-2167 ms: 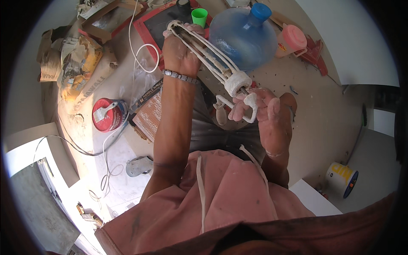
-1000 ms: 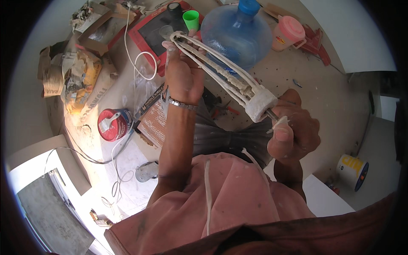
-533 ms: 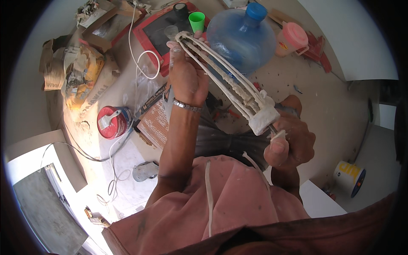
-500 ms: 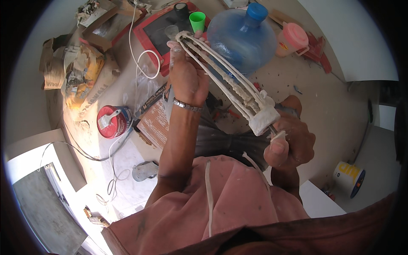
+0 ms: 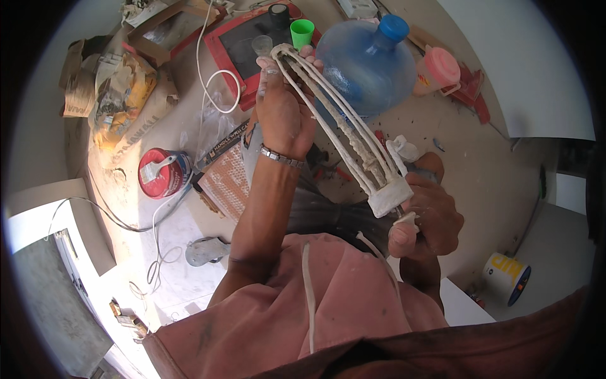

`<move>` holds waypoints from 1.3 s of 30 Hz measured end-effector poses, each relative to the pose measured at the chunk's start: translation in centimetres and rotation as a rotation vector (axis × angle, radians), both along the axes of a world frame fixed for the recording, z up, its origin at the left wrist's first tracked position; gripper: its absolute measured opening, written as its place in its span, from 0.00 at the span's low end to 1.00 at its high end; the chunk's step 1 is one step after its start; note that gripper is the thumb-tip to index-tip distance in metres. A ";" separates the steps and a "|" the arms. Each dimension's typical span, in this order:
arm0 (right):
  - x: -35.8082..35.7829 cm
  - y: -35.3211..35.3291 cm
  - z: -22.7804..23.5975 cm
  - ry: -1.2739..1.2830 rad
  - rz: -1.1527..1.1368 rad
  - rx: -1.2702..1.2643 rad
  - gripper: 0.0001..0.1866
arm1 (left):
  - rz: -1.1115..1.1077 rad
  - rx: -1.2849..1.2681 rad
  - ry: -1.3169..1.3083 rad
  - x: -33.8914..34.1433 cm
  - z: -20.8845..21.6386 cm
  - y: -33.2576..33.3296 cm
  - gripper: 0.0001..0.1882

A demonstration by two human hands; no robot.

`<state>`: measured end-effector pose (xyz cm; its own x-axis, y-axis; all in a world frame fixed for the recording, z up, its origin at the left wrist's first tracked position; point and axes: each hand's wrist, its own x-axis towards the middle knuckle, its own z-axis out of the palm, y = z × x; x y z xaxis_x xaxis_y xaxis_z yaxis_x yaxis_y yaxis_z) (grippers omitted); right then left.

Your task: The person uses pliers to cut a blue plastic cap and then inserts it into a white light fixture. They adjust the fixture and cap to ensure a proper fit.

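Here we are at the left hand [image 5: 287,117]: a band circles its wrist, and its fingers and thumb grasp the far end of a whitened caulking gun [image 5: 355,143]. Down at the near end, our right hand [image 5: 435,211] is clenched around the back of the same gun, thumb beside the thin rod. The gun sits slantwise between the two hands, held up above our lap, its long rails crusted pale and its thick end block near the right knuckles.

Outward we go! Just past the left fingers, a dark panel [image 5: 243,41] with a red border lies on the floor [image 5: 473,174]; by its right edge we see a green cup [image 5: 302,35], with a small clear cup [image 5: 261,45] close to the left fingertips and a black roll [image 5: 278,15] near the top edge.

Right beside the panel, a big blue bottle [image 5: 366,69]; beyond that, a pink pitcher [image 5: 440,68]. Over toward the floor's left edge, we have torn paper bags [image 5: 126,95], and nearer us a red-lidded tub [image 5: 167,183] with a paintbrush [image 5: 154,167] lying across its top. A white cable [image 5: 232,72] loops between bags and panel. By the floor's right edge lies a white bucket [image 5: 505,276] on its side.
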<state>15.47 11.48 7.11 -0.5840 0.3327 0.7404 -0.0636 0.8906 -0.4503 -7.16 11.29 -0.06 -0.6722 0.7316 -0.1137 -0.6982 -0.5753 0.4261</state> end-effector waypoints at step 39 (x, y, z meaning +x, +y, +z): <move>-0.7 3.2 -5.1 0.343 -0.033 -1.065 0.27 | 0.114 0.074 0.496 -2.5 2.7 -3.5 0.17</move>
<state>14.75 14.65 2.01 -0.3833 0.9041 0.1887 -0.3141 0.0645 -0.9472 -9.61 7.82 2.60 -0.7083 0.6444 0.2882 -0.3535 -0.6772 0.6453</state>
